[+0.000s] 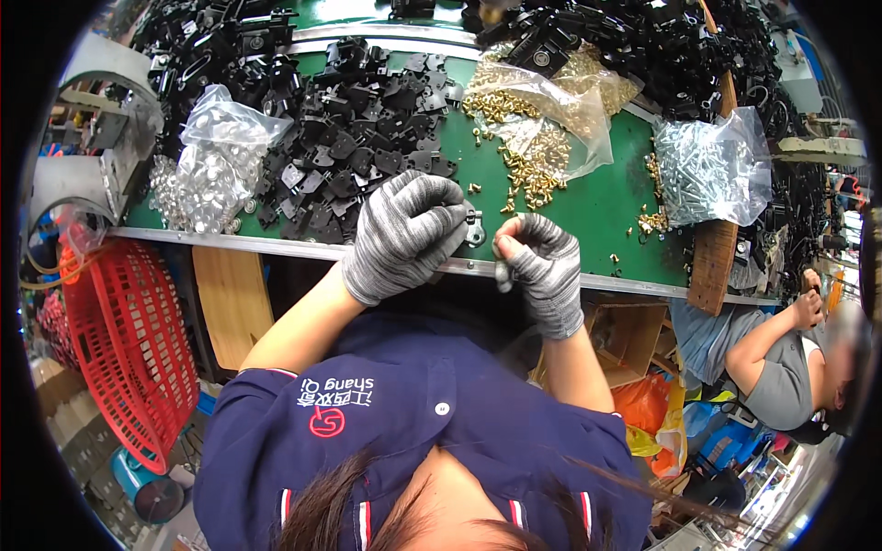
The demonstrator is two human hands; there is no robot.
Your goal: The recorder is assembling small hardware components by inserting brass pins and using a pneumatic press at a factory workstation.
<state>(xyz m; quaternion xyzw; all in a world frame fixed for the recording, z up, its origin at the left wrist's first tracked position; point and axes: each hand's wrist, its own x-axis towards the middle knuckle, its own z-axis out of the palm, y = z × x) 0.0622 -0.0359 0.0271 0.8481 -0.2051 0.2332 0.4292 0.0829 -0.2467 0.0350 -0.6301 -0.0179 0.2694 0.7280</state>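
Both of my hands wear grey striped gloves at the front edge of the green table (616,197). My left hand (409,234) is closed, its curled fingers around a small black metal part (474,230) that shows partly past the fingertips. Just to the right, my right hand (544,268) has its thumb and index finger bent together in a pinch, apart from the part. Whatever sits in that pinch is too small or hidden to make out. Beyond the hands lie loose brass-coloured screws (533,165) and a heap of black metal parts (354,124).
Clear plastic bags hold silver round pieces (216,161), brass screws (570,110) and long silver screws (712,170). A wooden board (715,262) crosses the table at right. A red basket (129,340) stands at left. Another person (781,367) works at far right.
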